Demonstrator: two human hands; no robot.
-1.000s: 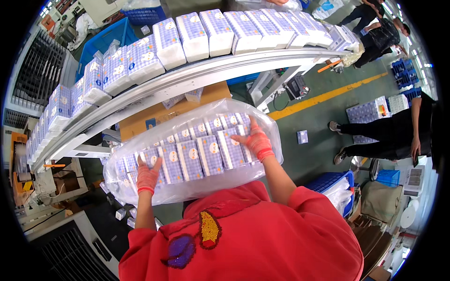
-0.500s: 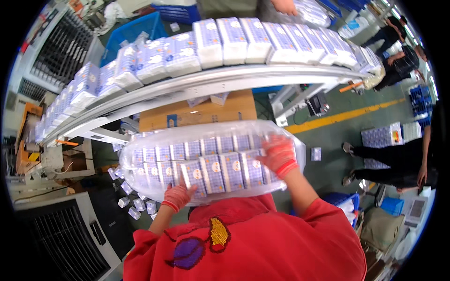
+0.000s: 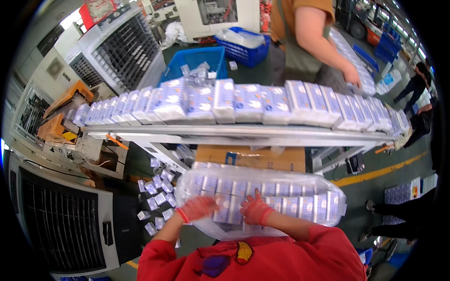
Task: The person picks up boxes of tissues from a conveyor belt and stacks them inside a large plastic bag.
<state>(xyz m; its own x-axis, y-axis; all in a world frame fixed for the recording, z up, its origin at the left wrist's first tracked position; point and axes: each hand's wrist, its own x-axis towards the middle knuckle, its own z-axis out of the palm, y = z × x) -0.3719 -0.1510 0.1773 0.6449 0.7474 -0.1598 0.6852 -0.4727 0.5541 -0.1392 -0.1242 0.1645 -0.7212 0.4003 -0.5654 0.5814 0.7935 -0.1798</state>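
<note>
Clear plastic bag [image 3: 340,213] laid lengthwise between red-sleeved torso and metal-framed rail [image 3: 262,133]. Support under bag hidden. Inside bag: two rows of blue-and-white checked tissue packs [image 3: 293,207], upright and side by side, front row overlapping rear one in view.

Left hand [image 3: 199,209], red-gloved, at left part of front row, fingers toward packs. Motion blur there, so can't tell whether open or closed on anything. Right hand [image 3: 255,210], same glove, just beside left one: open, fingers spread over front row, no pack visible in its grasp.

Beyond bag: cardboard box [image 3: 281,160] low under rail. On top of rail, long line of packs [image 3: 225,100], same print, mostly upright. Across rail, co-worker in brown top and apron, one hand [image 3: 350,77] low over right part of line; contact unclear.

Behind line, light-blue crate [image 3: 218,58] with loose packs in it, dark-blue crate [image 3: 241,52] just right. Lower left: loose packs [image 3: 160,198] scattered on floor, near black-grilled unit [image 3: 63,215].
</note>
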